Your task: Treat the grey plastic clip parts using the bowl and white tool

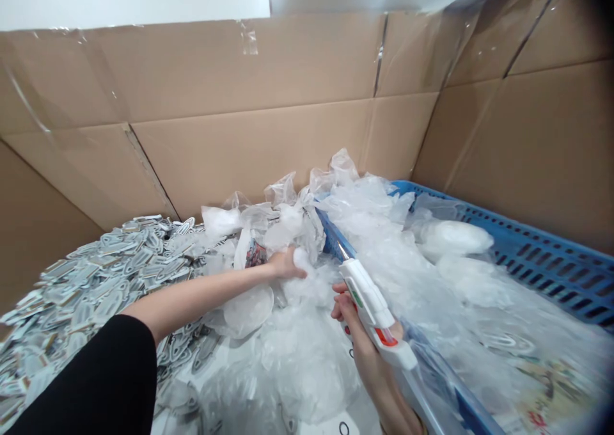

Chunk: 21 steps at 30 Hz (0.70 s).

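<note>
My left hand (286, 263) reaches into the middle of the pile, its fingers closed on a white clump of stuffing (301, 260). Clear plastic bags (307, 352) with white fluffy contents lie around and below it. In my right hand (357, 336) is a white glue gun (367, 294), its thin metal nozzle pointing up and away to the left. A pale stick runs back from the gun's rear end. The nozzle is close to the blue edge of the basket. A small printed piece (256, 254) shows beside my left wrist, partly covered by plastic.
On the left spreads a heap of flat grey-white, loop-shaped pieces (119, 275). A blue plastic basket (551, 268) on the right holds many bags of white stuffing (455, 238). Tall cardboard walls (268, 141) stand behind and at both sides.
</note>
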### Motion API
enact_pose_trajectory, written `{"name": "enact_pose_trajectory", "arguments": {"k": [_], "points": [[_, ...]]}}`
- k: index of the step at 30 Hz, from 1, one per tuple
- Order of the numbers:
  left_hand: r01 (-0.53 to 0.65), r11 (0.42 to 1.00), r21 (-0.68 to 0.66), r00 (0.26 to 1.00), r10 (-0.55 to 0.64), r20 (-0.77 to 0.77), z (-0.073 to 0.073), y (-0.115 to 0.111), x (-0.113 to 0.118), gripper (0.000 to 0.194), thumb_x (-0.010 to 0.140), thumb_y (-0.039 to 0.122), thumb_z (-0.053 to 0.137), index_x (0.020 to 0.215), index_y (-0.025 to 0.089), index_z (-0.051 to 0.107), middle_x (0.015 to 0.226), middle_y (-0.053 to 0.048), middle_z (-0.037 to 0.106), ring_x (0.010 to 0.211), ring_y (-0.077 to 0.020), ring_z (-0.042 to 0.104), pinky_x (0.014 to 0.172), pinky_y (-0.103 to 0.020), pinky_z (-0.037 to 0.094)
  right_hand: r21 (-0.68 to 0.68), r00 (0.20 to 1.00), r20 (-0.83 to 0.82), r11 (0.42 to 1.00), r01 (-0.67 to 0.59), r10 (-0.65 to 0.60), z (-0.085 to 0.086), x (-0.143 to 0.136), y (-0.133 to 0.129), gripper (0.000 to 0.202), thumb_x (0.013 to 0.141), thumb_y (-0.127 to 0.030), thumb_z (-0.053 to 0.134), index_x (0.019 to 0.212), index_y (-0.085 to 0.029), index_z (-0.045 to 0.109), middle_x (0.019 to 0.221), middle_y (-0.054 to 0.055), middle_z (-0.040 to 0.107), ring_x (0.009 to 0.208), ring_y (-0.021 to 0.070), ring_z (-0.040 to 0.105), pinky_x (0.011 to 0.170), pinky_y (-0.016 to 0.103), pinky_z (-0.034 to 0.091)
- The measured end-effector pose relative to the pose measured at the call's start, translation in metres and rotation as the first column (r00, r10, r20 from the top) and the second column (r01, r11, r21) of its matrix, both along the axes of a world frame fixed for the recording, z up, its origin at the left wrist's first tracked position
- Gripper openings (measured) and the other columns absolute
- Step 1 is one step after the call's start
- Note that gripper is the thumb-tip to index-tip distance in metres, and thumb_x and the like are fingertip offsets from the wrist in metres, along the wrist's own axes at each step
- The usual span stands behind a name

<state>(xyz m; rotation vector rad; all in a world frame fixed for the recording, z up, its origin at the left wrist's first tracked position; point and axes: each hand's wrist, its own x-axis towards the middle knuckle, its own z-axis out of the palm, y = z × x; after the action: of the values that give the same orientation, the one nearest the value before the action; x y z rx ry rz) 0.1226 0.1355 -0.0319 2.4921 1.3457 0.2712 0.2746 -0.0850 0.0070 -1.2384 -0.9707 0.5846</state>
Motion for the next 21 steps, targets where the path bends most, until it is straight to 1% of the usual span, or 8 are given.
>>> {"name": "enact_pose_trajectory", "arguments": {"k": [3, 5, 7, 11, 14, 17, 19, 21], "points": [[-0.145, 0.977, -0.158, 0.983, 0.161, 0.092, 0.02, -0.006, 0.0, 0.046, 0.065, 0.036, 0.079, 0.104, 0.018, 0.062, 0.088, -0.005, 0.067, 0.094, -0.0292, 0.067, 0.075, -0.036, 0.052, 0.002, 1.0, -0.006, 1.0, -0.006, 0.006, -0.002, 0.0, 0.0, 0.037, 0.079, -0.05, 0.072, 0.098, -0.019, 0.074, 0.066, 0.002, 0.068, 0.057, 0.0183, 0.063, 0.051, 0.027, 0.052], [-0.137, 0.976, -0.166, 0.97, 0.167, 0.176, 0.047, -0.003, 0.007, 0.03, 0.071, 0.036, 0.074, 0.092, 0.017, 0.064, 0.084, -0.004, 0.067, 0.09, -0.0267, 0.067, 0.074, -0.035, 0.053, -0.001, 1.0, -0.019, 1.0, -0.023, 0.023, -0.004, 0.0, 0.0, 0.035, 0.079, -0.049, 0.073, 0.098, -0.02, 0.074, 0.066, 0.002, 0.068, 0.057, 0.0185, 0.064, 0.051, 0.027, 0.051], [-0.117, 0.978, -0.17, 0.928, 0.169, 0.331, 0.081, 0.004, 0.022, 0.026, 0.08, 0.041, 0.066, 0.089, 0.016, 0.065, 0.086, -0.006, 0.069, 0.091, -0.0257, 0.067, 0.076, -0.035, 0.054, 0.005, 0.999, -0.032, 1.0, -0.02, 0.02, -0.005, 0.0, -0.001, 0.032, 0.079, -0.047, 0.073, 0.098, -0.022, 0.074, 0.068, 0.001, 0.069, 0.06, 0.0186, 0.065, 0.055, 0.027, 0.052], [-0.041, 0.992, -0.119, 0.788, 0.105, 0.607, 0.149, 0.017, 0.077, 0.047, 0.096, 0.051, 0.045, 0.12, 0.013, 0.057, 0.121, -0.017, 0.065, 0.111, -0.0249, 0.063, 0.09, -0.036, 0.053, 0.036, 0.997, -0.072, 0.999, -0.016, 0.019, -0.005, -0.002, -0.004, 0.024, 0.084, -0.044, 0.068, 0.099, -0.025, 0.074, 0.069, 0.0, 0.07, 0.062, 0.0184, 0.066, 0.057, 0.027, 0.053], [0.183, 0.979, -0.09, 0.687, -0.062, 0.724, 0.183, 0.017, 0.119, 0.046, 0.106, 0.043, 0.024, 0.14, 0.018, 0.039, 0.14, -0.016, 0.055, 0.119, -0.0191, 0.061, 0.091, -0.034, 0.055, 0.067, 0.995, -0.097, 0.998, -0.001, 0.008, -0.005, -0.002, -0.005, 0.022, 0.088, -0.043, 0.064, 0.1, -0.026, 0.073, 0.071, 0.0, 0.07, 0.063, 0.0179, 0.066, 0.058, 0.027, 0.053], [0.377, 0.924, -0.068, 0.702, -0.237, 0.671, 0.196, 0.013, 0.132, 0.041, 0.106, 0.036, 0.029, 0.143, 0.022, 0.038, 0.149, -0.015, 0.047, 0.123, -0.0186, 0.06, 0.088, -0.032, 0.057, 0.094, 0.996, -0.088, 0.995, 0.032, -0.024, -0.005, 0.001, -0.005, 0.026, 0.085, -0.045, 0.068, 0.1, -0.024, 0.072, 0.075, 0.001, 0.07, 0.065, 0.0174, 0.065, 0.06, 0.027, 0.053], [0.437, 0.898, -0.05, 0.747, -0.332, 0.576, 0.193, 0.013, 0.119, 0.039, 0.104, 0.03, 0.031, 0.142, 0.021, 0.039, 0.151, -0.015, 0.044, 0.12, -0.0176, 0.062, 0.087, -0.029, 0.057, 0.089, 0.996, -0.084, 0.996, 0.021, -0.014, -0.005, 0.003, -0.004, 0.032, 0.083, -0.048, 0.068, 0.102, -0.022, 0.07, 0.074, 0.001, 0.069, 0.066, 0.0179, 0.065, 0.061, 0.027, 0.053], [0.428, 0.902, -0.059, 0.826, -0.364, 0.43, 0.179, 0.017, 0.092, 0.034, 0.102, 0.024, 0.031, 0.13, 0.016, 0.049, 0.136, -0.016, 0.059, 0.103, -0.0163, 0.069, 0.081, -0.028, 0.057, 0.07, 0.997, -0.083, 0.998, -0.002, 0.008, -0.005, 0.005, -0.002, 0.038, 0.084, -0.052, 0.066, 0.105, -0.02, 0.069, 0.073, 0.002, 0.068, 0.066, 0.0188, 0.066, 0.061, 0.028, 0.053]]}}
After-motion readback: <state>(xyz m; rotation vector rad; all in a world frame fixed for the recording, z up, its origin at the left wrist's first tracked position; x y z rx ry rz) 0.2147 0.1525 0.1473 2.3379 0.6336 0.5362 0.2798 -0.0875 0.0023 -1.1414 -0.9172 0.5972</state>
